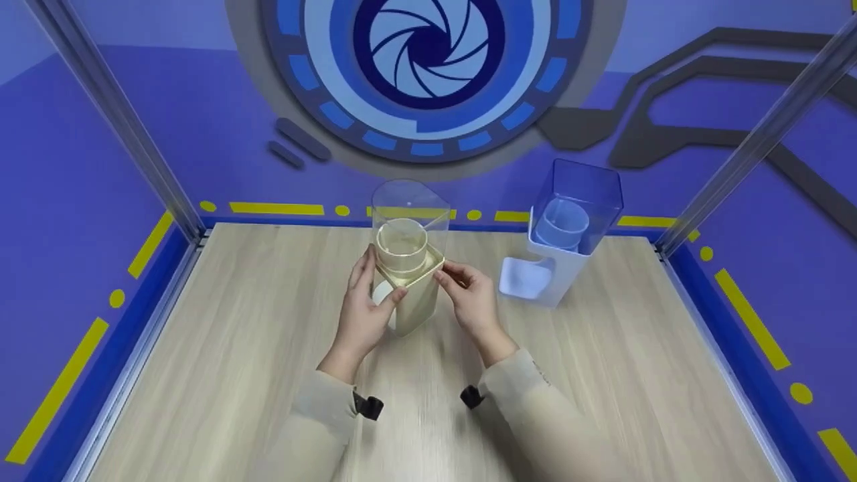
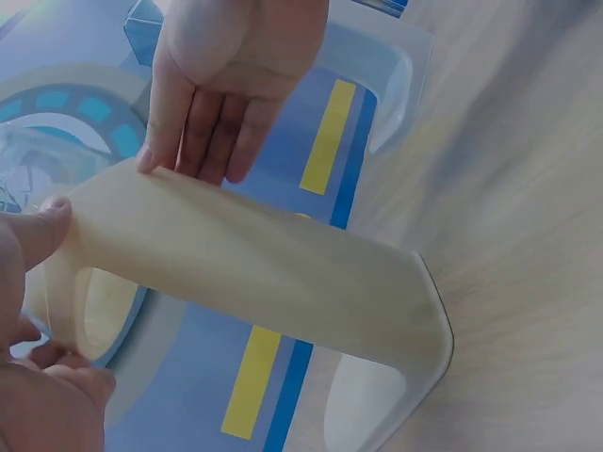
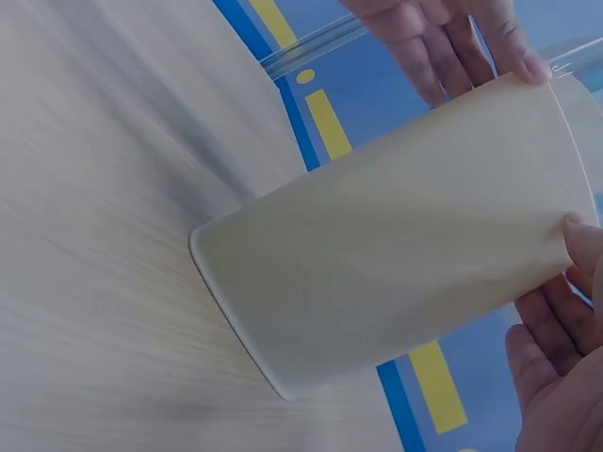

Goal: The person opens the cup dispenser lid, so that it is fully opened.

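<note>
Both hands hold a cream pet feeder (image 1: 418,308) at the middle of the table. Its clear tank (image 1: 410,197) rises from the top, with a round cream collar (image 1: 402,248) inside. My left hand (image 1: 361,311) grips the left upper rim, thumb on the near side. At the right upper edge, my right hand (image 1: 477,301) pinches the body between thumb and fingers. The right wrist view shows the body's smooth broad wall (image 3: 396,245), and the left wrist view shows a curved opening in its side. Whether the base touches the table I cannot tell.
A second feeder (image 1: 566,278), white with a blue see-through tank (image 1: 592,181) and a shallow bowl (image 1: 525,278), stands at the back right. Purple walls with yellow marks enclose the wooden table (image 1: 248,348); metal posts (image 1: 134,134) stand at the back corners.
</note>
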### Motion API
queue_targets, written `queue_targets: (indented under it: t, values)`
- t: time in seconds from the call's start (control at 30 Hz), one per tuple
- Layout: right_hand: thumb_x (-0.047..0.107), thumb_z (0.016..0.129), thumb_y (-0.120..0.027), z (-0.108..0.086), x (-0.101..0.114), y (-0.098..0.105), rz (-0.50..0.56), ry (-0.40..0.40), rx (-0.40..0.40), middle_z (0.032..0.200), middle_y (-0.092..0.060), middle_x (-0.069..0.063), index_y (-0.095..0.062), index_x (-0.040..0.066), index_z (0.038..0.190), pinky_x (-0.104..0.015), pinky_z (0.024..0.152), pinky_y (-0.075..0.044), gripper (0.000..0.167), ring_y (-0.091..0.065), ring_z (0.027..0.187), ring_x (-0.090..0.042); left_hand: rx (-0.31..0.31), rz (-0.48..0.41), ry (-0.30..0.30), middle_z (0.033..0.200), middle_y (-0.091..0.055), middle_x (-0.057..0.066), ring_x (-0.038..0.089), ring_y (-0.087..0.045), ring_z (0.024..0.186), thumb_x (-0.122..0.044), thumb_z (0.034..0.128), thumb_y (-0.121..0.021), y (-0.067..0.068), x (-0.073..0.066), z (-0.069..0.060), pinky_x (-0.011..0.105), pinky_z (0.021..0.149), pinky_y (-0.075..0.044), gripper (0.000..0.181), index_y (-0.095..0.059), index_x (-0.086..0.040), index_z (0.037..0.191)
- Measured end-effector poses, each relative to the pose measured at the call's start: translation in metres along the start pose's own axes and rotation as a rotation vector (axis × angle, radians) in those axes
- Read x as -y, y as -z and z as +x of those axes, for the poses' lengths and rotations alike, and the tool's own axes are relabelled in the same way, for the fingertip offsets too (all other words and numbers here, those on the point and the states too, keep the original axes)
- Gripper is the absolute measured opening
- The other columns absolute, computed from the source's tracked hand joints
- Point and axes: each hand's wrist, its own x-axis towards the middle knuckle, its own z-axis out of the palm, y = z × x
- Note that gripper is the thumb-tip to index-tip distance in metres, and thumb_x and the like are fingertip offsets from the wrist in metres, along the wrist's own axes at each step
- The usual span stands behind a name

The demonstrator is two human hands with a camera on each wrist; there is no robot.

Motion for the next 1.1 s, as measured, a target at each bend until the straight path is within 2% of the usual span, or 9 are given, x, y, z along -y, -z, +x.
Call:
queue_targets:
  t: [0.13,0.3,0.43,0.53,0.67,0.83,1.0,1.1]
  values:
    - [0.008,0.103,-0.082,-0.009,-0.003,0.000,0.012,0.023,-0.012,0.129,-0.082,-0.024,-0.079,-0.006,0.129,-0.022,0.102,-0.064,0.030,-0.078,0.123,-0.030,0.027,-0.073,0.001,0.191,-0.016,0.013,0.040,-0.021,0.176,-0.030,0.1049,-0.080,0.001,0.002,-0.004,0.057,0.143,-0.027,0.099,-0.020,-0.010,0.181]
    - [0.008,0.102,-0.083,-0.018,-0.002,0.002,0.018,0.038,-0.024,0.129,-0.081,-0.024,-0.078,-0.005,0.130,-0.030,0.108,-0.064,0.031,-0.077,0.125,-0.033,0.038,-0.145,-0.014,0.191,-0.017,0.010,0.034,-0.022,0.176,-0.026,0.1056,-0.079,0.001,0.005,-0.009,0.044,0.142,-0.028,0.094,-0.024,-0.007,0.179]
    - [0.005,0.100,-0.085,-0.026,-0.002,0.002,0.042,0.041,-0.045,0.125,-0.082,-0.023,-0.079,-0.006,0.125,-0.028,0.106,-0.066,0.028,-0.078,0.118,-0.022,0.018,-0.149,-0.021,0.189,-0.024,0.008,0.032,-0.027,0.175,-0.024,0.1061,-0.079,0.001,0.007,-0.016,0.036,0.138,-0.032,0.086,-0.033,-0.006,0.176]
    - [0.002,0.099,-0.085,-0.032,-0.003,0.002,0.072,0.040,-0.056,0.121,-0.082,-0.022,-0.078,-0.008,0.122,-0.023,0.101,-0.066,0.026,-0.077,0.112,-0.012,-0.009,-0.145,-0.018,0.186,-0.033,0.006,0.031,-0.033,0.173,-0.024,0.1071,-0.078,0.001,0.008,-0.020,0.035,0.136,-0.037,0.077,-0.042,-0.007,0.173]
    - [-0.002,0.097,-0.085,-0.040,-0.004,0.000,0.102,0.044,-0.062,0.115,-0.083,-0.019,-0.078,-0.010,0.117,-0.022,0.098,-0.067,0.022,-0.077,0.106,-0.008,-0.074,-0.141,-0.020,0.177,-0.049,0.007,0.031,-0.046,0.167,-0.021,0.1094,-0.075,0.000,0.007,-0.024,0.034,0.130,-0.046,0.060,-0.056,-0.006,0.164]
    - [-0.003,0.096,-0.085,-0.050,-0.005,-0.005,0.117,0.050,-0.059,0.109,-0.084,-0.015,-0.080,-0.011,0.111,-0.021,0.098,-0.067,0.017,-0.077,0.102,-0.004,-0.207,-0.151,-0.033,0.159,-0.068,0.011,0.033,-0.063,0.153,-0.015,0.1091,-0.075,-0.002,0.008,-0.024,0.024,0.120,-0.055,0.043,-0.070,-0.001,0.150]
    - [-0.003,0.094,-0.087,-0.058,-0.004,-0.009,0.133,0.035,-0.049,0.107,-0.083,-0.015,-0.081,-0.010,0.108,-0.022,0.095,-0.067,0.016,-0.078,0.099,-0.004,-0.341,-0.155,-0.062,0.141,-0.079,0.016,0.035,-0.074,0.138,-0.006,0.1059,-0.078,-0.003,0.008,-0.023,0.013,0.107,-0.060,0.030,-0.079,0.002,0.135]
    - [-0.001,0.095,-0.087,-0.062,-0.002,-0.011,0.125,0.025,-0.042,0.105,-0.083,-0.016,-0.082,-0.008,0.108,-0.021,0.093,-0.067,0.016,-0.077,0.097,-0.005,-0.398,-0.137,-0.071,0.134,-0.082,0.017,0.036,-0.078,0.130,-0.004,0.1046,-0.079,-0.004,0.008,-0.024,0.010,0.101,-0.060,0.026,-0.082,0.002,0.130]
